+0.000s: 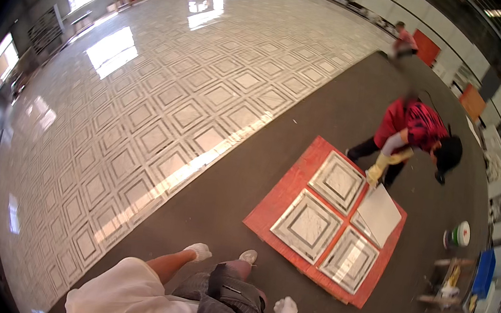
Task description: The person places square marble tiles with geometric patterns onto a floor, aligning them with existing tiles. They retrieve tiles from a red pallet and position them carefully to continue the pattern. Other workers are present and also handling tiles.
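Observation:
Both my hands wear white gloves. My left hand (199,251) hangs beside my leg over the dark floor, fingers curled in, nothing seen in it. My right hand (286,311) is loosely fisted on my other side, below the red board (263,215) and apart from it. On that board lie square marble tiles with grey frame patterns: a near-left tile (306,226), a far tile (338,181) and a near-right tile (349,258). A co-worker (411,128) in red, wearing yellowish gloves, bends over the far right corner, holding a tilted pale tile (380,213) above a fourth.
A glossy patterned tile floor (161,128) spreads across the left, bordering the dark floor strip (221,196). At right stand a white and green bucket (458,234), a small wooden stool (447,281) and a blue crate (484,273). Another person (405,41) crouches farther back.

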`<control>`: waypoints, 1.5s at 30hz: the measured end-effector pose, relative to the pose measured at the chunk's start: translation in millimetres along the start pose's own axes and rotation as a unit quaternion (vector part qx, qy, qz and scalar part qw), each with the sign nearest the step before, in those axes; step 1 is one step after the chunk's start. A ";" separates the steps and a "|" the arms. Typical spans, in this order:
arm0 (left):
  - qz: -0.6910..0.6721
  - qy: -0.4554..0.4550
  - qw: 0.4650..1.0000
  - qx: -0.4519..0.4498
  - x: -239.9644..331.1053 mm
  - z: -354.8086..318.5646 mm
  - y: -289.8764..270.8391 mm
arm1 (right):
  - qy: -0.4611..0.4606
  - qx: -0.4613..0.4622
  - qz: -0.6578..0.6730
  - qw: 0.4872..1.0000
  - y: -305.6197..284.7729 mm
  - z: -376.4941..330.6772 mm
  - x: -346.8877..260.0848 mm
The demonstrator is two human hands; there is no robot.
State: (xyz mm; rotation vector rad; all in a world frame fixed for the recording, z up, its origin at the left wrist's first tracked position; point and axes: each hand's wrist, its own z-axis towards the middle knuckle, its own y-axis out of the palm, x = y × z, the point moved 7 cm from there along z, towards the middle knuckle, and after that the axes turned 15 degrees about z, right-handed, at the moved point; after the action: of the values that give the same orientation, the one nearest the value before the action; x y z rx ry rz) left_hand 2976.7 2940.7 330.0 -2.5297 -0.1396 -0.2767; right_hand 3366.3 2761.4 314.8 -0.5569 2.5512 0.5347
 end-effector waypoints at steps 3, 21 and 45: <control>-0.003 0.070 0.996 0.051 68.2 42.9 -53.6 | 0.098 0.053 -0.057 0.992 4.2 24.3 -0.3; -0.422 -0.348 0.818 0.178 78.0 -50.1 51.9 | 0.079 -0.224 -0.439 0.866 232.0 171.3 -226.0; -0.263 -0.228 0.935 0.072 253.2 32.0 -10.2 | 0.235 -0.041 -0.325 0.915 24.2 203.5 -261.3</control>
State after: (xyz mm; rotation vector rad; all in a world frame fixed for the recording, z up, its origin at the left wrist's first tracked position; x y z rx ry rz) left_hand 3226.7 2977.0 367.4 -2.3237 -0.9879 0.1234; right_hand 3638.8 2949.7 291.2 -1.6542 2.5324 0.2802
